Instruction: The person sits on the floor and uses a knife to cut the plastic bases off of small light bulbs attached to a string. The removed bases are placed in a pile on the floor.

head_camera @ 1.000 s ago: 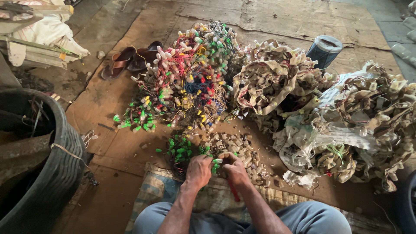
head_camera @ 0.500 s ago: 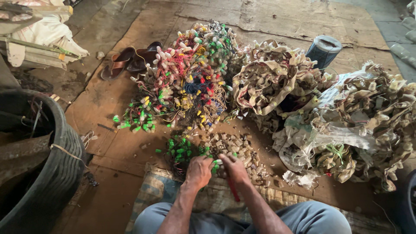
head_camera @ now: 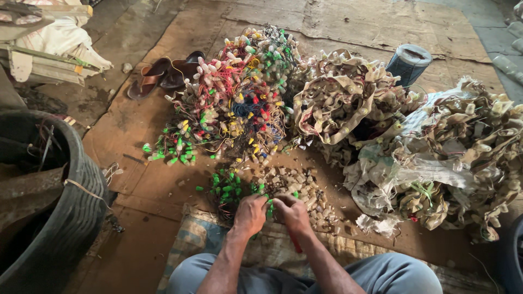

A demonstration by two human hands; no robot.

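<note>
We see a floor covered in worn brown cardboard sheets (head_camera: 163,179). Directly on it, at the centre, lies a tangled heap of coloured bulbs and wires (head_camera: 239,103); to the right sprawl dusty tan bundles (head_camera: 436,152). A pair of brown sandals (head_camera: 163,73) sits at upper left, a dark cylindrical container (head_camera: 408,62) at upper right, a black tyre (head_camera: 60,218) at lower left, and a striped woven mat (head_camera: 196,239) at bottom centre.

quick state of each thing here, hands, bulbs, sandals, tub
left hand: closed on green bulbs
right hand: fingers curled at the same bulbs, grip unclear
coloured bulb tangle: heaped, wires knotted
beige bulb heap: piled, dusty
sandals: off, lying side by side
black tub: upright, open
</note>
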